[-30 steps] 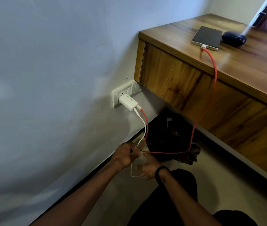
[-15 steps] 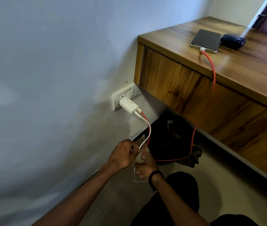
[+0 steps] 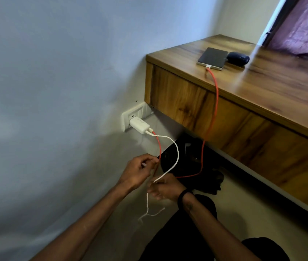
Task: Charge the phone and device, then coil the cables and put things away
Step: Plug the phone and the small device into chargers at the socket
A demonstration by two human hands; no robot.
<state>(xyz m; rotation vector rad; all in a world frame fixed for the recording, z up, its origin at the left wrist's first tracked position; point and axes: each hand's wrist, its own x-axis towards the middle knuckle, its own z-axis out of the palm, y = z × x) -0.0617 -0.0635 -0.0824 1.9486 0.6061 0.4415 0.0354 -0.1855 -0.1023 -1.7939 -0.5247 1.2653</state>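
Two cables leave the white charger (image 3: 139, 126), which sits plugged into the wall socket (image 3: 130, 117) up and to the left of the fingers. From the head view, the red cable (image 3: 216, 95) drops from the charger, passes just right of the left hand's fingers (image 3: 150, 162), sags behind the right hand (image 3: 165, 189) and climbs over the front edge of the wooden bench (image 3: 273, 95) to the phone (image 3: 213, 57), which lies flat and plugged in, far above and to the right of both hands. A dark rounded device (image 3: 238, 57) lies touching the phone's far side (no cable is seen reaching it). A black bag (image 3: 190, 159) sits on the floor under the bench, behind the fingers, and dark trousers (image 3: 183, 242) fill the bottom of the view.

The white cable (image 3: 175, 153) arcs out from the charger and curves down to the right hand, whose curled fingers pinch it; below them the cable hangs slack, its loose end blurred near the floor. The left hand (image 3: 138, 173) is raised just above and left of the right, fingers curled, a small pale thing pinched between thumb and fingertips; whether that is part of the white cable cannot be told. A black band (image 3: 184, 194) circles the right wrist, and both forearms reach up from the lower edge.
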